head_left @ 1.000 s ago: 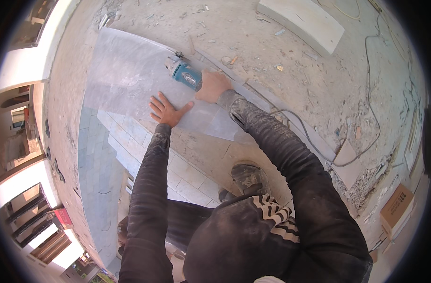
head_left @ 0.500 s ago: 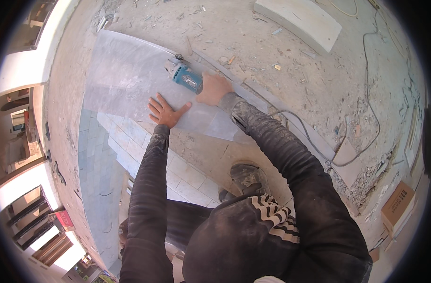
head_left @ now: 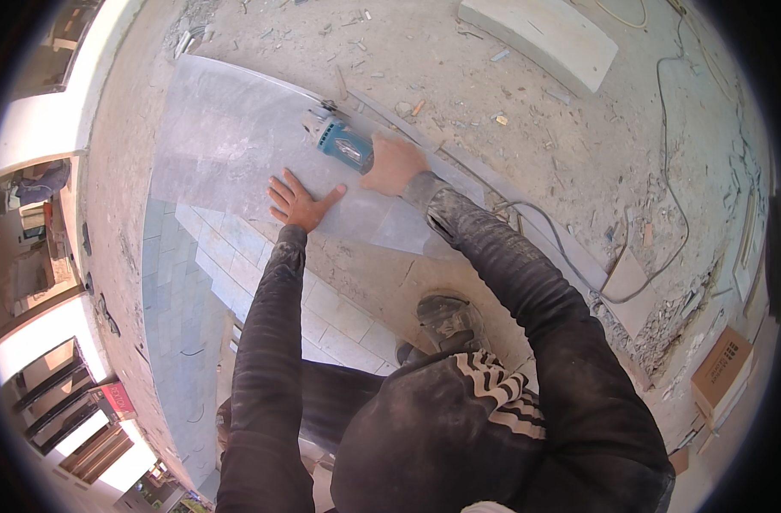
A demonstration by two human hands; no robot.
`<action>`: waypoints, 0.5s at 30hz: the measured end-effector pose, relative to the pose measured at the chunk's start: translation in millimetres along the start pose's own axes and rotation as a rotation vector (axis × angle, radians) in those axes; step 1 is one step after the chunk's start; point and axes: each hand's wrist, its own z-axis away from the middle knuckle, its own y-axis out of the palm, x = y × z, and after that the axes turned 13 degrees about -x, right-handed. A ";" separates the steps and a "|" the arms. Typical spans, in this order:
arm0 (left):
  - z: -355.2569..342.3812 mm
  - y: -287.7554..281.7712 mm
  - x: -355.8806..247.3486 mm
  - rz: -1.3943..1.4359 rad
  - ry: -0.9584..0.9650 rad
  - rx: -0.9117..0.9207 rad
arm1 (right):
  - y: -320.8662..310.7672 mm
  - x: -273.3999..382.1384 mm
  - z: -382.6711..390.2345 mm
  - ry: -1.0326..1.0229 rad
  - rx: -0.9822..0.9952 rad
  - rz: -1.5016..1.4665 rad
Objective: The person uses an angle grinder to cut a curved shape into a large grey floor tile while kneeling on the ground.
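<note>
A large grey tile slab (head_left: 228, 128) lies flat on the ground ahead of me, its surface dusty. My left hand (head_left: 299, 203) is pressed flat on the slab near its closer edge, fingers spread and thumb pointing right. In my right hand (head_left: 396, 163) is a blue angle grinder (head_left: 346, 144), gripped round the rear of its body. The grinder's head and disc end sit at the slab's far edge; the disc itself barely shows. From the back of the tool a dark cable (head_left: 562, 252) runs off to the right.
Light paving tiles (head_left: 236, 244) cover the ground at the left and below the slab. A pale stone block (head_left: 544, 38) lies at the far right. Rubble and chips litter the dusty floor. A cardboard box (head_left: 721, 372) stands at the right. My shoe (head_left: 449, 321) shows below the slab.
My right hand and the grinder have shifted slightly to the right along the slab's far edge. My left hand stays in place.
</note>
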 end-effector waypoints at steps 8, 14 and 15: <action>0.1 0.4 0.6 0.001 0.005 -0.010 | -1.8 -3.6 4.6 0.010 0.002 -0.001; -1.2 1.5 1.3 -0.007 0.007 -0.010 | 0.2 -8.2 6.2 0.001 -0.001 -0.010; -1.1 1.6 1.4 -0.007 0.006 -0.012 | 0.1 -9.0 6.8 -0.002 0.002 -0.014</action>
